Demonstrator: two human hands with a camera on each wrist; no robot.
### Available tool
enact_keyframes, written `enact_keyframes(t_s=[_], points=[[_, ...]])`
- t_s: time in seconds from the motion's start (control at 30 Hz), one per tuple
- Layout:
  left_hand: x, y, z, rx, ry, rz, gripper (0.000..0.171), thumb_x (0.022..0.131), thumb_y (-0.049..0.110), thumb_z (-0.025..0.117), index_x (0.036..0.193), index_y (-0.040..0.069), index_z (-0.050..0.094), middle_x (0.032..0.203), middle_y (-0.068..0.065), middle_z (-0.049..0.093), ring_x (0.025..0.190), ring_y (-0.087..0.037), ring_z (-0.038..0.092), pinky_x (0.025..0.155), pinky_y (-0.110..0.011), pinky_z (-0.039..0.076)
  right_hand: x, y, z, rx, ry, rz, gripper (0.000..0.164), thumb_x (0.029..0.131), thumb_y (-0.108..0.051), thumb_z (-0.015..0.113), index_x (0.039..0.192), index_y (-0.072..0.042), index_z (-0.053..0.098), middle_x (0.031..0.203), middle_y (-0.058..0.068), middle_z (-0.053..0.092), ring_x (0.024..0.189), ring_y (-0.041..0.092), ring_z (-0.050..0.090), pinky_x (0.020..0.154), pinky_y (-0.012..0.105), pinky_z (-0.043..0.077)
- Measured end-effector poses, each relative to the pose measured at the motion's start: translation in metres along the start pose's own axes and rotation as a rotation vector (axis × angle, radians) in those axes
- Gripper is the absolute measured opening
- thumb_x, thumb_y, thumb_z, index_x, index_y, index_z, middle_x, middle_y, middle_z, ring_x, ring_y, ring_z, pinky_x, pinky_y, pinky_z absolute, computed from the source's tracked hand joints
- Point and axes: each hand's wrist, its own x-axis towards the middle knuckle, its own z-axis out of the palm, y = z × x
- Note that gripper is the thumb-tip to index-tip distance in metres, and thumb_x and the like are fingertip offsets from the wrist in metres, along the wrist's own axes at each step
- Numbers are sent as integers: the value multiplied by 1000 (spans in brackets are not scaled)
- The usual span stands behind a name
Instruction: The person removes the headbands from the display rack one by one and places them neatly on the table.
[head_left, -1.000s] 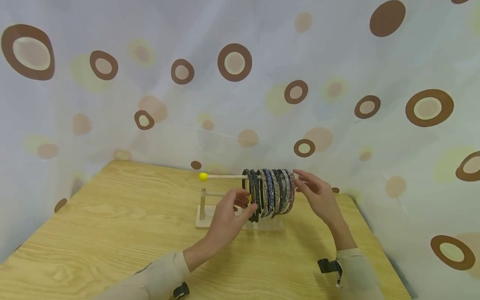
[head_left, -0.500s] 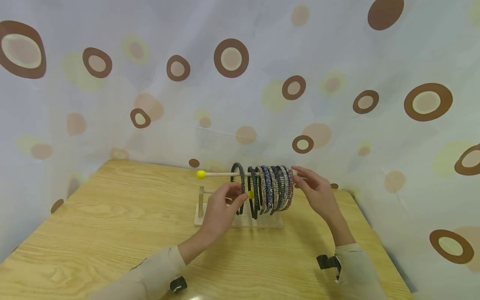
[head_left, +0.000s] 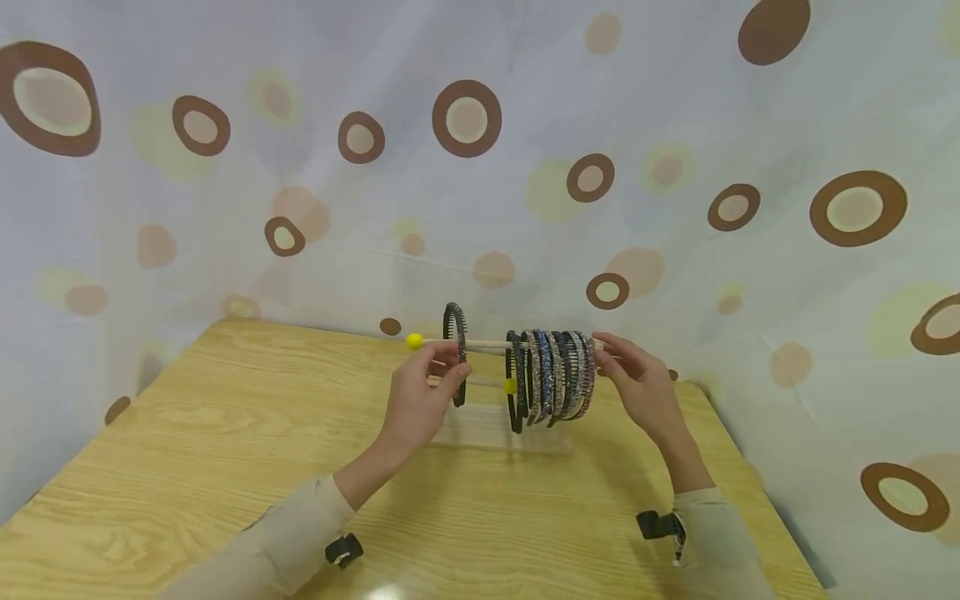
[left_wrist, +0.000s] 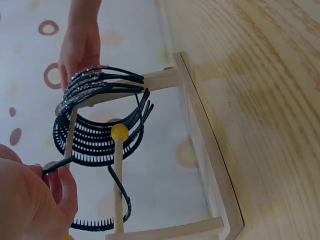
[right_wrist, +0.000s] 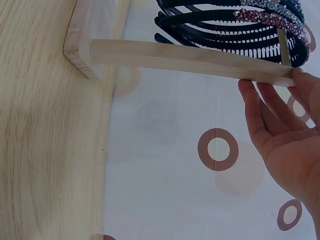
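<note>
My left hand (head_left: pixel 416 396) pinches a black toothed headband (head_left: pixel 454 318) between thumb and fingers. That headband stands around the upper wooden rod (head_left: pixel 486 343), near its yellow ball end (head_left: pixel 415 342) and apart from the others. Several glittery headbands (head_left: pixel 555 375), black, silver, blue and pink, hang bunched at the rod's right part. With its fingertips my right hand (head_left: pixel 647 392) grips the top of the stand's right upright, a wooden post (right_wrist: pixel 195 60) in the right wrist view. In the left wrist view my left hand (left_wrist: pixel 37 200) partly hides the held headband.
The wooden headband stand's base (head_left: pixel 517 442) rests on a wood-grain table (head_left: pixel 247 467). A lower rod with its own yellow ball (left_wrist: pixel 119 132) sticks out below the bunch. Behind is a pale sheet (head_left: pixel 480 200) printed with brown rings.
My left hand has separated one black headband from the bunch and slid it left along the upper rod toward the yellow ball. My right hand stays at the stand's right upright.
</note>
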Motion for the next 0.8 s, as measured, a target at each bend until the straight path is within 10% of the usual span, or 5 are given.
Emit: enact_keyframes(t_s=[0.8], points=[[20, -13, -54, 171, 122, 64, 25, 95, 1, 72, 118, -6, 70, 99, -14, 69, 84, -26, 73, 64, -26, 59, 2, 14, -13, -10, 60, -8, 32, 104, -1, 57, 135, 9, 60, 122, 29, 64, 90, 2, 68, 81, 22, 56]])
